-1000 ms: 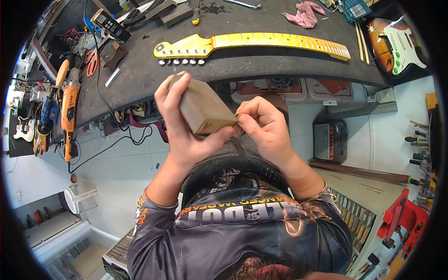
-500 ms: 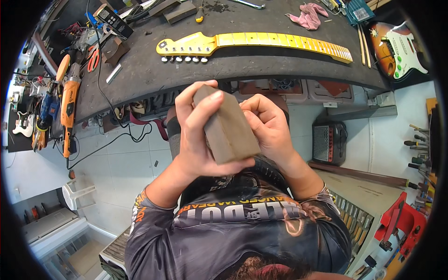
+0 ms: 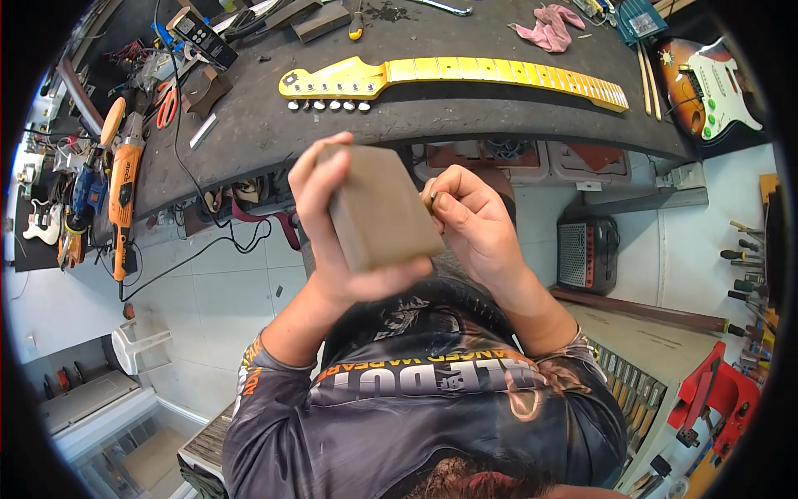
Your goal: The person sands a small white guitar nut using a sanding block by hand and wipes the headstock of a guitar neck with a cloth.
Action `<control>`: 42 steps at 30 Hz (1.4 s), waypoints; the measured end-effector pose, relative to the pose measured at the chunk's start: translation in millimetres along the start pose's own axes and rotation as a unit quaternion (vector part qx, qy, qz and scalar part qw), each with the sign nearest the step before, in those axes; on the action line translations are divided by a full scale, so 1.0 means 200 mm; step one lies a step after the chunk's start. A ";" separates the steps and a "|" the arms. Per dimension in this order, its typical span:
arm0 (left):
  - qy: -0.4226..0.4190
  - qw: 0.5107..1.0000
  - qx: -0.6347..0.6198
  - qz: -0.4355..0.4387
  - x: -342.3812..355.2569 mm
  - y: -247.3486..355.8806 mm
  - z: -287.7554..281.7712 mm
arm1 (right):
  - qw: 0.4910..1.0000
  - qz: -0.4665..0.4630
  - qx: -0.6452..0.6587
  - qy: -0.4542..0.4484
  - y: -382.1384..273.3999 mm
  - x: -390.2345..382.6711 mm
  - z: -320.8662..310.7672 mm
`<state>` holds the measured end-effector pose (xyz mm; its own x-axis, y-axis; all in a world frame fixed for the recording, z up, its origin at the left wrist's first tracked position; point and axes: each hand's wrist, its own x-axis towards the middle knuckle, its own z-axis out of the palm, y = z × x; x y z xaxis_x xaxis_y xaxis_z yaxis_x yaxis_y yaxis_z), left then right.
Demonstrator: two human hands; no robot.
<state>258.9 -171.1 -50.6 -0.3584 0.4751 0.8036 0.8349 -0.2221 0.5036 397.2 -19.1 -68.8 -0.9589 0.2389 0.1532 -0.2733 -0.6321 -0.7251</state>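
Block (image 3: pixel 386 208), grey-brown: was at the centre of the frame, gripped in the left hand (image 3: pixel 320 233), fingers at its upper left, thumb along its lower edge. Piece (image 3: pixel 433 197), too small to identify: was pinched between right hand (image 3: pixel 472 214) thumb and finger, just beside the block's right edge. Guitar neck (image 3: pixel 465 71), yellow: lay on the table (image 3: pixel 249 133), upper centre. Cloth (image 3: pixel 549 30), pink: lay upper right.

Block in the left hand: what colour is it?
The block is a dull grey-brown; it shows best in the head view.
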 end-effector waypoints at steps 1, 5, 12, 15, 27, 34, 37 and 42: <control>0.017 0.999 -0.038 0.035 0.00 0.04 0.02 | 1.000 0.006 0.015 0.019 0.01 0.00 0.01; -0.024 0.999 -0.030 0.027 -0.04 0.02 0.03 | 0.998 -0.003 0.018 0.058 0.02 0.00 0.05; 0.000 0.991 -0.123 0.048 -0.04 0.09 0.07 | 1.000 -0.002 0.006 0.013 0.01 0.01 0.03; -0.017 0.999 -0.046 -0.016 -0.04 -0.03 0.03 | 1.000 -0.016 -0.010 0.020 0.02 0.01 0.02; 0.000 0.999 -0.021 -0.035 -0.02 0.00 -0.03 | 0.931 -0.108 -0.348 0.031 -0.06 0.00 0.02; -0.050 0.998 0.012 -0.038 0.03 0.00 -0.03 | 0.933 -0.086 -0.345 0.059 -0.06 -0.02 0.03; -0.008 0.995 0.016 -0.097 0.00 -0.05 -0.05 | 0.928 -0.068 -0.360 0.061 -0.06 -0.01 0.03; -0.061 0.998 0.001 -0.033 0.03 0.05 -0.02 | 0.897 -0.108 -0.426 0.055 -0.07 0.00 0.04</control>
<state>263.1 -174.7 -38.9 -0.3596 0.5883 0.7243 0.8120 -0.1853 0.5535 400.9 -14.9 -53.2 -0.8650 0.3880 0.3181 -0.2488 0.2189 -0.9435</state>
